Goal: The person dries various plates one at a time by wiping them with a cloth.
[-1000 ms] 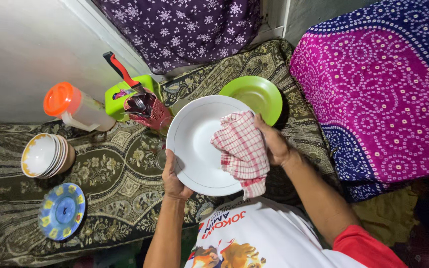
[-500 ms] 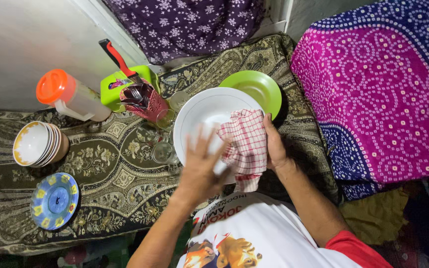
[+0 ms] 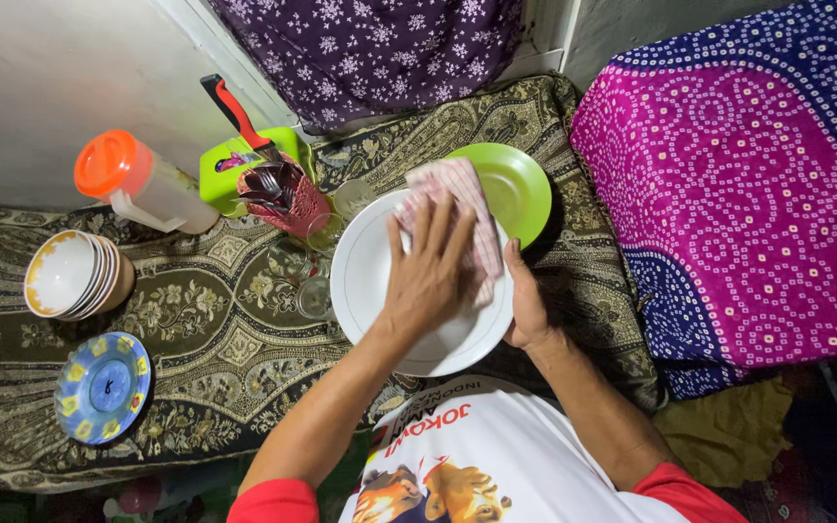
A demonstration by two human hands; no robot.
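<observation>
Above the patterned floor cloth [image 3: 215, 339], centre of view: white plate [image 3: 365, 281] held roughly level, just in front of the person's chest. L hand [image 3: 428, 276] lay flat on the plate, fingers spread, pressing the red-checked cloth [image 3: 462, 189] against its far-right part. R hand [image 3: 525, 305] clamped the near-right rim, thumb on top. Hands close together, both on the plate; L hand nearer the cloth. Cloth's long axis ran from plate centre out over the far rim, toward the green plate [image 3: 520, 189] partly hidden behind. Hidden: most of the cloth under the L palm; R fingers beneath the rim. Glasses [image 3: 317, 295] left of the plate were hard to make out.
</observation>
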